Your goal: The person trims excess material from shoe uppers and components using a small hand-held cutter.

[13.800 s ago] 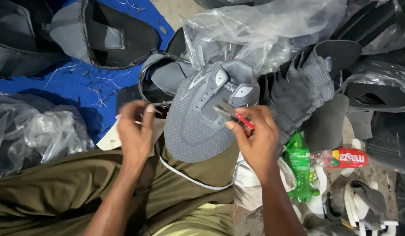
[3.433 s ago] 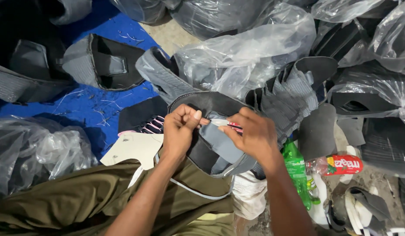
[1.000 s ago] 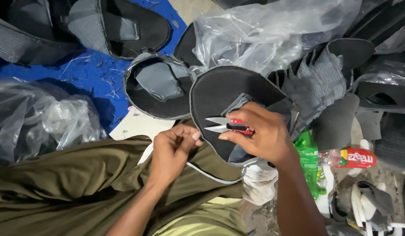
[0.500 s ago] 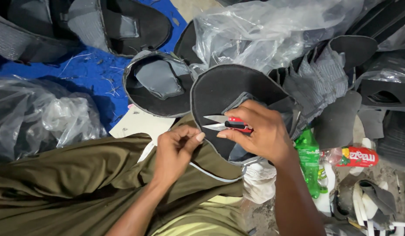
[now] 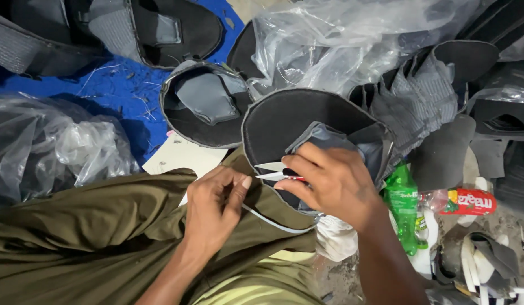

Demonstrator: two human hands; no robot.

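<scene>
Trimming step, I'd judge: right hand (image 5: 335, 186) grips small red-handled thread snips (image 5: 276, 171) over black-lined grey shoe upper (image 5: 296, 121); left hand (image 5: 216, 209) pinches its near edge. Next snip needs blades on a loose thread.

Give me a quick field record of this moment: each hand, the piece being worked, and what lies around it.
left hand: fingers pinching the lower edge of the shoe upper
right hand: holds thread snips, blades toward the left hand
shoe upper: black lining up, on the lap
trousers: olive
nearby: green bottle, plastic bags, blue sheet
</scene>
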